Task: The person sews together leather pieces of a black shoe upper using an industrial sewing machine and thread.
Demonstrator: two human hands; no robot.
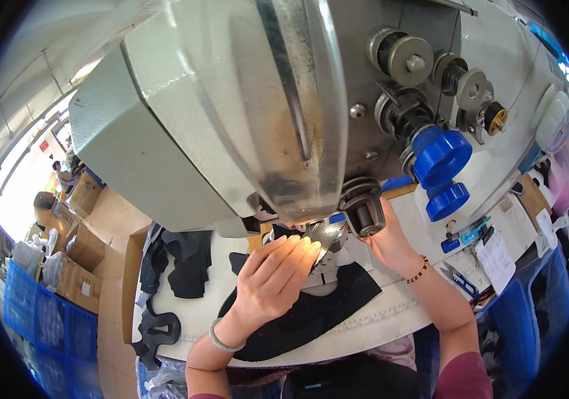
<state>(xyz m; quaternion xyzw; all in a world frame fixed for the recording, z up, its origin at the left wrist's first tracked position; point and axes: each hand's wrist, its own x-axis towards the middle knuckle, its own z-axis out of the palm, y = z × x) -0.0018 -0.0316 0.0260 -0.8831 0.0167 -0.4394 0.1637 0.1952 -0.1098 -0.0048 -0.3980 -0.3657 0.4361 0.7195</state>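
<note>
Under the head of a sewing machine [198, 126], my left hand [274, 276] bends over a small dark, shiny-mesh piece of material [326, 234]. Its fingers lie close together on the edge of this piece, with the thumb hidden. My right hand [391, 241] reaches up on the other side, beside a dark round machine part [363, 209] that covers most of its fingers. Below the needle area, a large curved black fabric piece [298, 322] spreads over the white table [391, 316], partly under my left hand and wrist.
More black cut pieces [188, 263] lie at the table's left, near a cardboard edge [133, 286]. Blue tension knobs [441, 156] jut out above my right arm. Snips [460, 280] and a written paper sheet [496, 261] sit at right. Blue crates [48, 312] and cartons [78, 272] stand on the left floor.
</note>
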